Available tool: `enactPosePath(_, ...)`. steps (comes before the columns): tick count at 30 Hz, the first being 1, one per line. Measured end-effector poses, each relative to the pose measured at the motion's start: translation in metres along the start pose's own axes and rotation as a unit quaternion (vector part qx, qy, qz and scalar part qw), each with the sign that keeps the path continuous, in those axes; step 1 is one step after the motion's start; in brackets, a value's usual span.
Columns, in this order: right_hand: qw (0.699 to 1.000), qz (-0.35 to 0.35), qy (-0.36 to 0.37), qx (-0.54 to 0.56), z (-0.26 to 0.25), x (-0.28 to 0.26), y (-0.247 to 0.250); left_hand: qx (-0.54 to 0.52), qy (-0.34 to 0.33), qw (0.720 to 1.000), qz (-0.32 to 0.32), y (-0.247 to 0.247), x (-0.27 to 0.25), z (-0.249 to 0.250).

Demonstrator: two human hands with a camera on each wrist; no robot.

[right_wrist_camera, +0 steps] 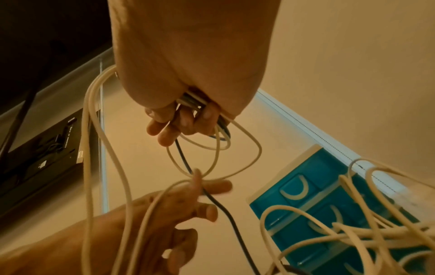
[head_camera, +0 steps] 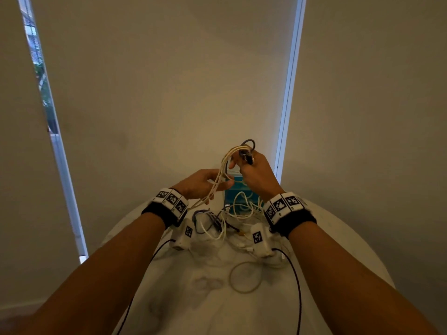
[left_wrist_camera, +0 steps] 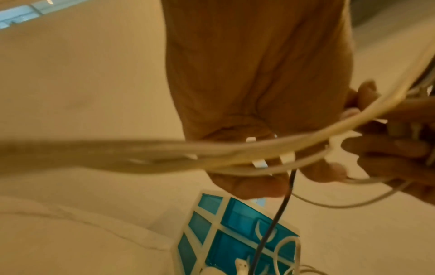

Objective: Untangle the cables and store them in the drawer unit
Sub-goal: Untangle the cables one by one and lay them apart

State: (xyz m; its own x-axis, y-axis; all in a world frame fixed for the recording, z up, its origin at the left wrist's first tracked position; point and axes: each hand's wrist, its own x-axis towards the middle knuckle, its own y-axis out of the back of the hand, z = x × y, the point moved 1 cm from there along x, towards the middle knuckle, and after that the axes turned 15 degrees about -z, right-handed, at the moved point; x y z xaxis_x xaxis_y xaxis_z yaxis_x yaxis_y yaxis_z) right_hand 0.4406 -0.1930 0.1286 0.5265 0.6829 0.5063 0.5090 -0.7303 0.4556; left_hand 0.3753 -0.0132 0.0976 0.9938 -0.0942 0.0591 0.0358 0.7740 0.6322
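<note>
Gripping a bunch of cables [head_camera: 238, 151] above the desk's [head_camera: 338, 238] far edge, the right hand [head_camera: 257, 171] has its fingers curled tight round several loops. Below it, the left hand [head_camera: 199, 183] is loosely open, fingers threaded among the hanging cream strands. Best, I judge, to follow one strand down and ease it free, not pull. More cables lie heaped before the drawers [head_camera: 233, 192] at the far edge; open room lies nearer the body.
</note>
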Motion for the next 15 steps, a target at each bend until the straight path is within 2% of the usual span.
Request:
enactPosePath(2,1.0,0.012,0.011,0.004,0.0,0.001,0.003,0.028,0.01,0.999,0.011,-0.001,0.007,-0.003)
enactPosePath(5,0.999,0.033,0.024,0.016,-0.004,-0.007,0.01,0.016,0.001,0.999,0.051,-0.003,0.013,-0.008)
enactPosePath(6,0.999,0.042,0.018,0.01,-0.003,-0.011,0.013,0.003,-0.015,0.997,0.077,-0.002,0.013,-0.008)
enactPosePath(8,0.998,0.051,-0.04,-0.027,0.006,-0.017,0.014,-0.009,-0.06,0.989,0.134,-0.001,0.013,-0.002)
enactPosePath(11,0.974,-0.041,-0.133,-0.18,0.032,-0.018,0.001,0.024,-0.14,0.97,0.199,0.002,0.016,0.011)
enactPosePath(13,0.962,-0.073,-0.129,-0.229,0.041,-0.017,-0.01,0.054,-0.169,0.961,0.213,0.0,0.018,0.017)
enactPosePath(15,0.957,-0.074,-0.103,-0.262,0.042,-0.018,-0.015,0.085,-0.182,0.953,0.226,-0.001,0.017,0.019)
